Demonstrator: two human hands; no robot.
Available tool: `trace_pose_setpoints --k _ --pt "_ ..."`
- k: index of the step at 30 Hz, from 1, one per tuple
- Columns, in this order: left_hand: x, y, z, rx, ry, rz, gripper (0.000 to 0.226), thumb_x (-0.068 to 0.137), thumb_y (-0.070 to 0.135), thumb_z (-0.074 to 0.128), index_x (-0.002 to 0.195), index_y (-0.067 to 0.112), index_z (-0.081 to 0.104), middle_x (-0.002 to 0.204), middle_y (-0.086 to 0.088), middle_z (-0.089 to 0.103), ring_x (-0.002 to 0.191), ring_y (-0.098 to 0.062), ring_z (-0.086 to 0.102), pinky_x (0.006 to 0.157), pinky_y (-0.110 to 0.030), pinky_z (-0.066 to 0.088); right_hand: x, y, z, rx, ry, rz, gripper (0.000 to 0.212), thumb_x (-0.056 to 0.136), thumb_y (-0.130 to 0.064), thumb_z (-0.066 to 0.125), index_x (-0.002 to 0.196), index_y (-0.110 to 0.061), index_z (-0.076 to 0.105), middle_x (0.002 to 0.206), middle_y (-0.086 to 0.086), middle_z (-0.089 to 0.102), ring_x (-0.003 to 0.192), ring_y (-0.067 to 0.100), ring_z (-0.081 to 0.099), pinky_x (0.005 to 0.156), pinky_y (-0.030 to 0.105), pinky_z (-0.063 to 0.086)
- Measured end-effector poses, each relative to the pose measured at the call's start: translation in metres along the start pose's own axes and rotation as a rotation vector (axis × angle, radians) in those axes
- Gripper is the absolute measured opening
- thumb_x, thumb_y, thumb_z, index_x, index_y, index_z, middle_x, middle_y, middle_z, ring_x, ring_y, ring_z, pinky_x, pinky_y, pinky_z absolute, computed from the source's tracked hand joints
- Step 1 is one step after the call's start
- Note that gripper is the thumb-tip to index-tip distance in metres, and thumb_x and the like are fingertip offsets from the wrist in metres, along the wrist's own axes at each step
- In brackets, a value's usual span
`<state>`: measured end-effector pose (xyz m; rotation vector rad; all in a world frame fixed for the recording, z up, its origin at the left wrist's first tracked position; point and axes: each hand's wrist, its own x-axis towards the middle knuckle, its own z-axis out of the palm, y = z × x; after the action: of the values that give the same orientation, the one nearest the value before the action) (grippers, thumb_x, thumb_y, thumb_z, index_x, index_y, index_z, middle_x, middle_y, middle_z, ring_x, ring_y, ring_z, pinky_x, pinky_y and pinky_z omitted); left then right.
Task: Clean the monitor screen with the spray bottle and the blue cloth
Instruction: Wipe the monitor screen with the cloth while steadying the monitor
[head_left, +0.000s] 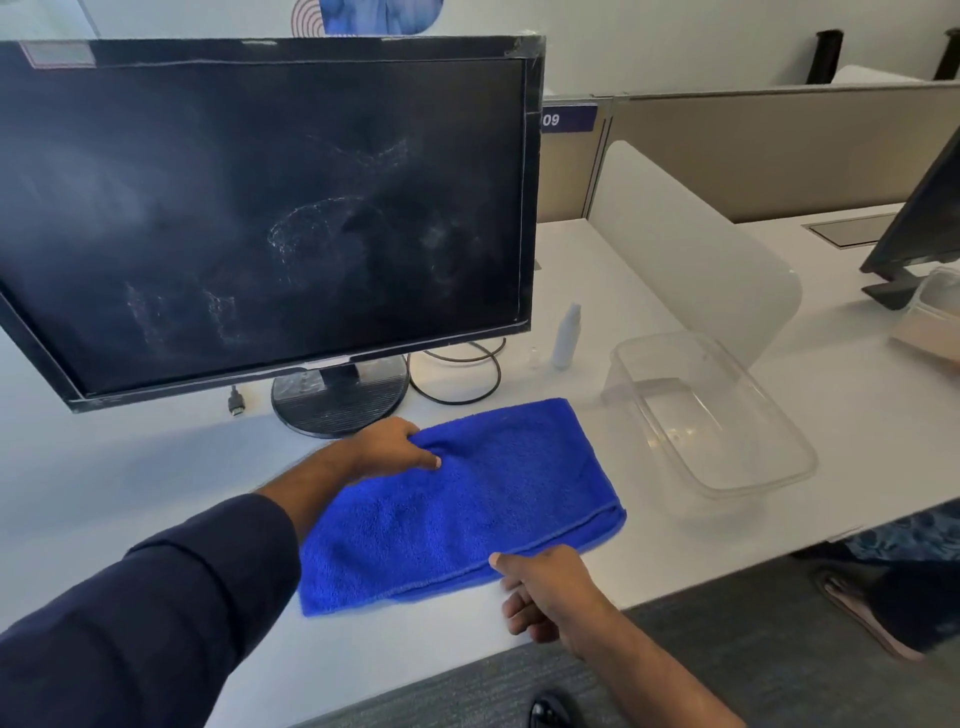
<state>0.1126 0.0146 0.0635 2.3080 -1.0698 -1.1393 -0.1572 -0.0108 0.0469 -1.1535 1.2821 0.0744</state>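
A folded blue cloth (467, 499) lies flat on the white desk (156, 478) in front of the black monitor (260, 208). The dark screen shows smears and dried droplet marks. My left hand (389, 447) pinches the cloth's far left edge. My right hand (545, 587) grips the cloth's near edge with thumb on top. A small white spray bottle (567, 335) stands upright to the right of the monitor's stand, with its clear cap (535, 357) beside it on the desk.
A clear plastic bin (769, 457) sits right of the cloth. A black cable (457, 374) loops beside the round monitor base (340, 397). A frosted divider (691, 254) stands behind the bin. Another monitor (919, 218) and a container (930, 312) sit at far right.
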Motion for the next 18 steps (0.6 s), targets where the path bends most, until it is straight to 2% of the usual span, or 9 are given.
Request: trace_pose_setpoints --k 2,4,6,9,12,15,17,18 --pt "-0.012 0.002 -0.008 -0.299 -0.103 -0.089 0.026 0.084 0.027 0.076 0.101 0.007 0.074 0.097 -0.011 0.078 0.088 -0.028 0.076 0.079 -0.039 0.062 -0.002 -0.002 0.001 0.026 -0.012 0.003 0.044 0.083 -0.038 0.074 0.097 0.003 0.064 0.065 0.013 0.069 0.048 0.02 0.06 0.043 0.022 0.042" --pt "-0.025 0.004 -0.015 -0.538 -0.209 -0.152 0.031 0.085 0.026 0.076 0.107 0.004 0.075 0.106 -0.015 0.077 0.098 -0.032 0.075 0.086 -0.043 0.061 -0.004 -0.006 0.002 0.067 -0.029 0.007 0.046 0.083 -0.039 0.074 0.1 0.002 0.062 0.067 0.012 0.067 0.048 0.019 0.059 0.044 0.023 0.044" --pt "-0.036 0.005 -0.02 -0.704 -0.256 -0.16 0.029 0.084 0.026 0.076 0.105 0.006 0.078 0.112 -0.016 0.076 0.101 -0.031 0.074 0.083 -0.04 0.061 -0.005 -0.009 0.003 0.15 -0.061 0.01 0.049 0.084 -0.04 0.075 0.104 0.002 0.059 0.07 0.013 0.064 0.048 0.019 0.058 0.045 0.024 0.045" --pt "-0.051 0.008 -0.022 -0.9 -0.255 -0.154 0.025 0.078 0.024 0.079 0.097 0.007 0.081 0.113 -0.016 0.075 0.096 -0.028 0.075 0.076 -0.037 0.062 -0.005 -0.014 0.007 0.314 -0.15 0.016 0.051 0.081 -0.043 0.077 0.102 -0.001 0.057 0.075 0.013 0.06 0.052 0.021 0.056 0.049 0.028 0.047" --pt "-0.06 0.01 -0.023 -1.038 -0.244 -0.108 0.031 0.071 0.022 0.082 0.098 0.007 0.08 0.113 -0.016 0.075 0.098 -0.029 0.074 0.084 -0.039 0.058 -0.006 -0.023 0.013 0.487 -0.267 0.024 0.053 0.073 -0.046 0.08 0.099 -0.005 0.06 0.078 0.012 0.06 0.059 0.021 0.056 0.056 0.03 0.049" --pt "-0.067 0.012 -0.021 -1.183 -0.203 -0.056 0.043 0.066 0.023 0.084 0.104 0.005 0.076 0.113 -0.016 0.073 0.1 -0.031 0.07 0.095 -0.043 0.054 -0.005 -0.033 0.018 0.607 -0.425 -0.053 0.054 0.079 -0.051 0.071 0.113 -0.008 0.069 0.103 0.008 0.072 0.089 0.024 0.067 0.076 0.037 0.054" --pt "-0.072 0.014 -0.021 -1.252 -0.19 -0.01 0.046 0.065 0.021 0.084 0.107 0.005 0.076 0.111 -0.016 0.073 0.098 -0.031 0.07 0.093 -0.043 0.055 -0.005 -0.041 0.02 0.723 -0.543 -0.129 0.049 0.09 -0.048 0.061 0.125 -0.014 0.066 0.124 0.009 0.069 0.112 0.028 0.066 0.091 0.044 0.053" --pt "-0.074 0.014 -0.021 -1.274 -0.19 0.012 0.044 0.065 0.02 0.084 0.105 0.006 0.077 0.11 -0.015 0.073 0.097 -0.03 0.071 0.089 -0.041 0.057 -0.005 -0.045 0.021 0.785 -0.573 -0.153 0.047 0.093 -0.044 0.06 0.127 -0.014 0.064 0.129 0.012 0.066 0.116 0.03 0.065 0.093 0.047 0.052"
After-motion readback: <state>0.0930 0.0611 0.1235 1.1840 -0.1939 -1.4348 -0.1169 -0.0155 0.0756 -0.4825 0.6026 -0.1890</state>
